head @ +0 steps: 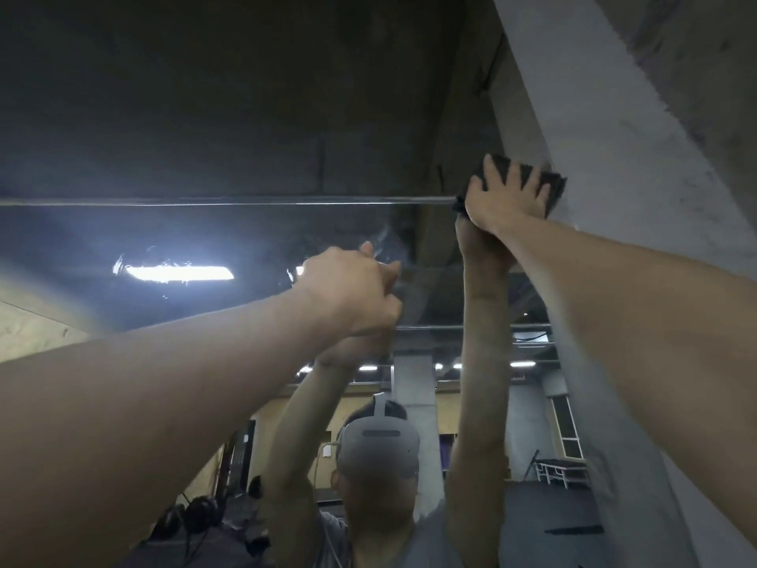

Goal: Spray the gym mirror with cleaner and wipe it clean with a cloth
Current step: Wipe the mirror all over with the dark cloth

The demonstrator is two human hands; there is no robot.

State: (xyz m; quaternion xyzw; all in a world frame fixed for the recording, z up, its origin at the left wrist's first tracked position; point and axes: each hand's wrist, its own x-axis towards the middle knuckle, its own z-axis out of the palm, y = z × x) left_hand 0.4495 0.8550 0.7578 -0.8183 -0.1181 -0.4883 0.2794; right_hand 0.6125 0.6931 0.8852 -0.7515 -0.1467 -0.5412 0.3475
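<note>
The gym mirror [229,235] fills the lower part of the view, and its top edge runs level across the frame. Wet streaks show on the glass around a reflected ceiling light [180,273]. My right hand [508,198] is raised to the mirror's upper right corner. Its spread fingers press a dark folded cloth [554,186] flat against the glass and the edge there. My left hand [348,291] is raised close to the glass, left of centre. Its fingers are curled into a loose fist, and nothing shows in it. No spray bottle is in view.
A grey concrete pillar [622,190] stands against the mirror's right side. A dark wall [245,96] rises above the top edge. The glass reflects me with a headset, both raised arms and the gym room behind.
</note>
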